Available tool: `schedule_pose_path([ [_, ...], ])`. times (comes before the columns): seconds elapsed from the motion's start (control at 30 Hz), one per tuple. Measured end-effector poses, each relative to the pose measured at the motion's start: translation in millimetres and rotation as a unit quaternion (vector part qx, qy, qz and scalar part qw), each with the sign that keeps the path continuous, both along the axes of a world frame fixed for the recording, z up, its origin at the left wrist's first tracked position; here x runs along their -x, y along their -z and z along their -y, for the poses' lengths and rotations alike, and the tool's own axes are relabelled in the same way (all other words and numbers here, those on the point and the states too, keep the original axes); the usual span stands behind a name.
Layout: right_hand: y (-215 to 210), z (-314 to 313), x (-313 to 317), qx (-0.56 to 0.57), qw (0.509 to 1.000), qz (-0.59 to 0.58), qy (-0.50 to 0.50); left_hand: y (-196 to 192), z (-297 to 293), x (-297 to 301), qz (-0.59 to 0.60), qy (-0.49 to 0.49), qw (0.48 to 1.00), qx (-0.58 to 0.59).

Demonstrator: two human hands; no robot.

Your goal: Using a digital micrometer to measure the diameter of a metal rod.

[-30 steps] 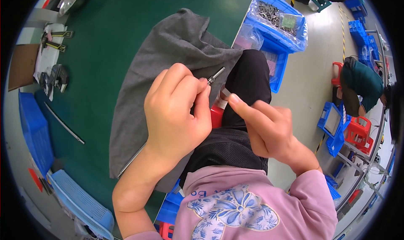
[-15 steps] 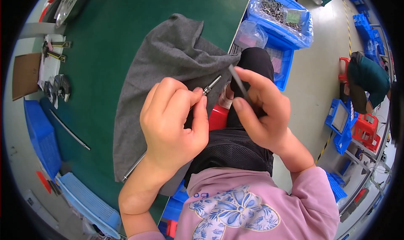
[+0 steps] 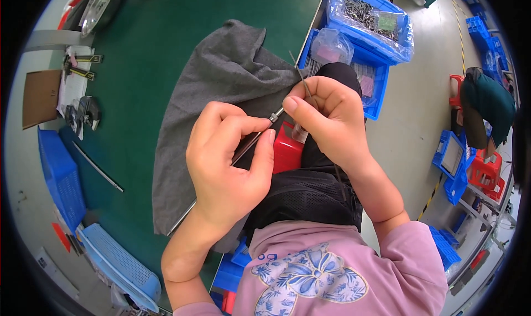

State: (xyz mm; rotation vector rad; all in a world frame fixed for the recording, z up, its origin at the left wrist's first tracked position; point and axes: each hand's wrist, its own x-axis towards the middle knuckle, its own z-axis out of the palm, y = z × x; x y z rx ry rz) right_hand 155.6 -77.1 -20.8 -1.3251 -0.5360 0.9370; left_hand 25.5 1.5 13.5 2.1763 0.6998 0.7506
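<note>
My left hand is closed in a pinch on a long thin metal rod, which runs slantwise under the hand. Near its upper end the rod carries a small shiny collar, just past my left fingertips. At that tip my right hand is closed, thumb and forefinger meeting over the end. A long, thin dark rod also passes through my right hand, its lower part showing below the palm. Beneath both hands lies a crumpled grey cloth, over the green table and its edge.
Blue bins at the right of the table hold metal parts and plastic bags. Another metal rod lies at the table's left. A red stool shows by my legs. Across the aisle a person bends near blue crates.
My right hand has moved left and closed over the tip of the rod. The thin dark rod in it has swung more upright. My left hand keeps its pinch.
</note>
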Motion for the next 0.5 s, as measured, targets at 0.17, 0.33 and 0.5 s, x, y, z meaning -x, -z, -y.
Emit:
schedule_pose_path([
  [0.17, 1, 7, 1, 0.019, 0.997, 0.077, 0.002, 4, 1, 0, 0.006, -0.011, 1.000, -0.015],
  [0.33, 4, 33, 9, -0.040, 0.941, 0.337, -0.003, 7, 2, 0, 0.014, -0.006, 0.999, -0.041],
  [0.5, -3, 36, 13, -0.014, 0.941, 0.335, -0.053, 7, 4, 0, 0.022, -0.008, 0.999, -0.048],
])
